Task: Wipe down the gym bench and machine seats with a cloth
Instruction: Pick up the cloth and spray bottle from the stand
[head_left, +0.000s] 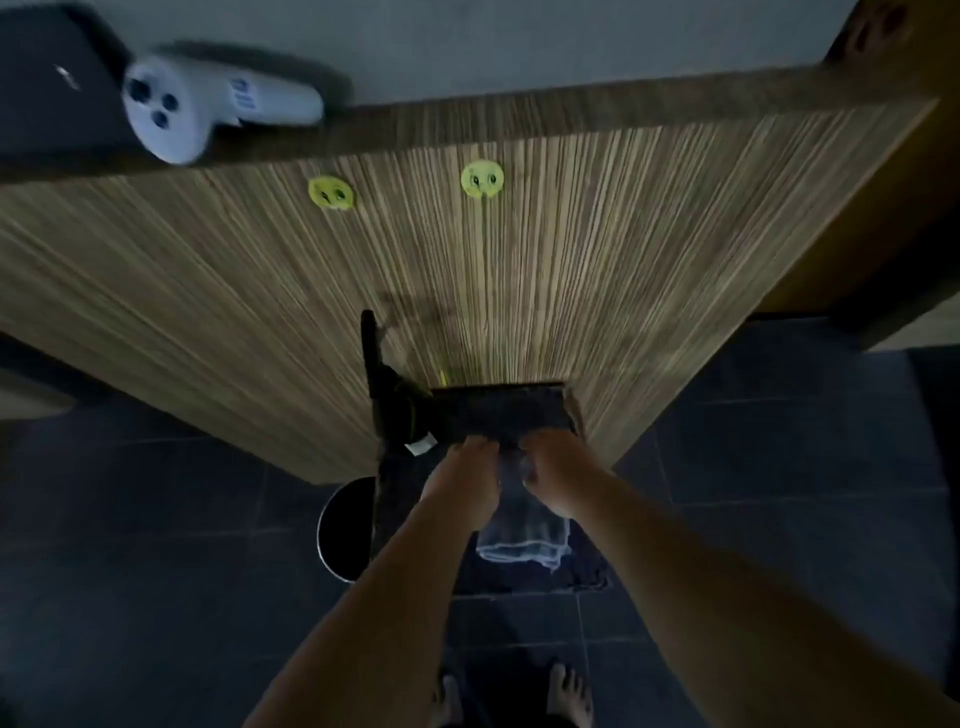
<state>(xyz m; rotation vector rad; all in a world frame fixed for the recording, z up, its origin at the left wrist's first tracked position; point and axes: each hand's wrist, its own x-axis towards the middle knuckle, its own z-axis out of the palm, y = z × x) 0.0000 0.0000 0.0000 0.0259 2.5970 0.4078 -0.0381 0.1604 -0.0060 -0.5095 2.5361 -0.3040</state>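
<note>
A dark cloth (506, 418) hangs from a rack low on the wooden cabinet side (519, 270). Its pale-edged lower part (519, 540) droops toward the floor. My left hand (460, 480) and my right hand (553, 475) both grip the cloth just below the rack, side by side, fingers curled into the fabric. No gym bench or machine seat is in view.
A black strap or bag (387, 405) hangs left of the cloth. A dark round bin (343, 530) stands on the tiled floor below it. A white handheld device (208, 106) lies on the cabinet top. Two yellow stickers (483, 179) mark the wood. My bare feet (569, 696) show at the bottom.
</note>
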